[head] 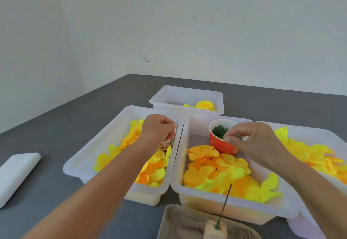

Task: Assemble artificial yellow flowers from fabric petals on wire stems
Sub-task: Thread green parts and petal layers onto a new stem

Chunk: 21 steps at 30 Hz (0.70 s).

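Three white tubs (120,126) of yellow fabric petals (212,173) sit before you: soft, featherlight stuff, so lift by the edges. Your left hand (157,129) curls round a small labelled jar (167,143). Your right hand (249,139) pinches a green bit over the red cup (221,144). The wire stem (226,199) stands upright in its block (215,229); thin and springy, so take it low.
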Each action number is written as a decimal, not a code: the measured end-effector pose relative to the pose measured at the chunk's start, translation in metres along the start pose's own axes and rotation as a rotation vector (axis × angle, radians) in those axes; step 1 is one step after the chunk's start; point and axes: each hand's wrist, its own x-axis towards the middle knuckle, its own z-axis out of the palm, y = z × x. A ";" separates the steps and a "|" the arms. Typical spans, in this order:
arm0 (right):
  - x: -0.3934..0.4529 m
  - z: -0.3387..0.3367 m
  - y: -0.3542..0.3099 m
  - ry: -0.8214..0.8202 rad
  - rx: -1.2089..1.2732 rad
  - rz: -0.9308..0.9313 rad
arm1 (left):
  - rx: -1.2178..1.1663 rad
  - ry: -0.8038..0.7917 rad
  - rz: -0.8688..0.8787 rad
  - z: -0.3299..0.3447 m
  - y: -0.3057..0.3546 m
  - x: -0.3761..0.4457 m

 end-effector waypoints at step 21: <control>0.137 0.164 -0.034 -0.498 -0.552 -0.167 | -0.190 0.332 -0.093 -0.014 -0.041 0.017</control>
